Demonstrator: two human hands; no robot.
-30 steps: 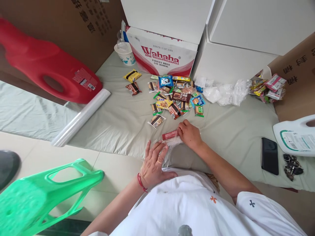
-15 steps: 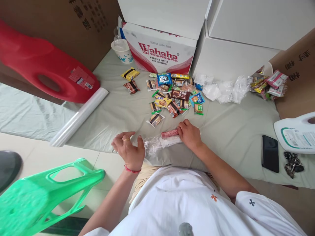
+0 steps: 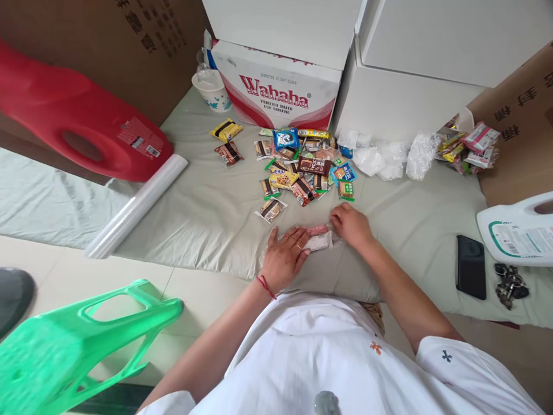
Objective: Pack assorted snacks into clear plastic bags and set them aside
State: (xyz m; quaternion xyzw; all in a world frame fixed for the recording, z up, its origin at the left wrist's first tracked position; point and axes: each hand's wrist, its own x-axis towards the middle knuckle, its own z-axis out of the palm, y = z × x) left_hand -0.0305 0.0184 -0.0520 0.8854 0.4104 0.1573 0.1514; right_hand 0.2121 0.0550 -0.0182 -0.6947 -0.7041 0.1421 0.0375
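Note:
My left hand [image 3: 286,253] lies flat with fingers extended over a clear plastic film [image 3: 336,237] on the sheet. Under the film, partly covered by that hand, are a red-and-pink stick-shaped packet [image 3: 318,230] and a white packet [image 3: 318,242] side by side. At the right end my right hand [image 3: 352,226] has its fingers curled and pinched at the film's edge; the fingertips are partly hidden. Just beyond the hands lies a loose pile of small wrapped snacks [image 3: 283,179], with a biscuit packet [image 3: 271,210] closest to my left hand.
A plastic roll [image 3: 138,204] and red jug [image 3: 86,124] lie left. Behind stand a Wahaha box [image 3: 280,92] and paper cup [image 3: 213,92]. Crumpled clear bundles [image 3: 391,158], more snacks [image 3: 479,147], a phone [image 3: 470,267], keys [image 3: 511,286] and white jug [image 3: 518,230] are right. A green stool [image 3: 47,351] is lower left.
My left hand has moved right and come down flat over the film and packets. My right hand has slid right, off the red packet to the film's end.

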